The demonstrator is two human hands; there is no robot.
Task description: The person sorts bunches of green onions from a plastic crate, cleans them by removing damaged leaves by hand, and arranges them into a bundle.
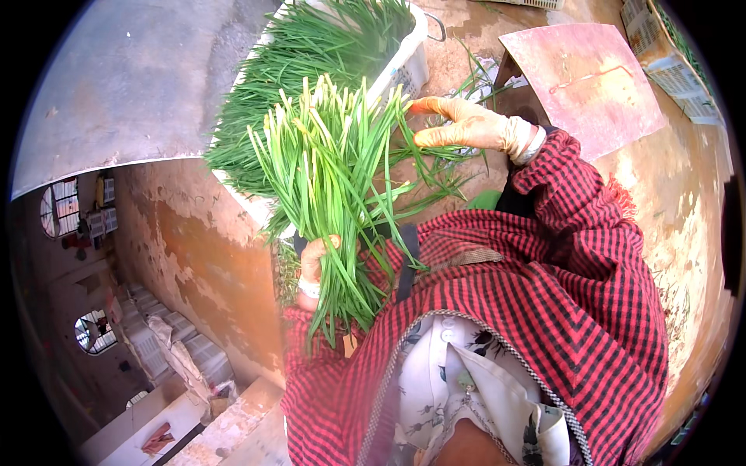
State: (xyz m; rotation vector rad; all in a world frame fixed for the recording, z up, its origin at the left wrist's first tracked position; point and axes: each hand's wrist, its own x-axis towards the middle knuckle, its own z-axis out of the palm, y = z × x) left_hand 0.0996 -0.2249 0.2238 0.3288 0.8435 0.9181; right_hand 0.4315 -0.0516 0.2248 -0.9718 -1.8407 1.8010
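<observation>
My left hand (315, 256) is closed around the leafy lower part of a thick bunch of garlic chives (326, 163), whose pale cut ends point up and away from me. My right hand (466, 125), in a thin, orange-stained glove, reaches in from the right with thumb and forefinger spread. Its forefinger tip is at the bunch's right edge; whether it touches a stalk is hard to tell. Behind the bunch, a white plastic basket (417, 49) is filled with more green chives (326, 46). Loose chive leaves (443, 175) lie below my right hand.
A low stool with a pinkish board top (588, 81) stands at the right, a thin reddish strip (591, 78) on it. Another slatted basket (670, 64) of greens is beyond. A grey flat surface (128, 76) fills the upper left; stacked white crates (169, 332) sit lower left.
</observation>
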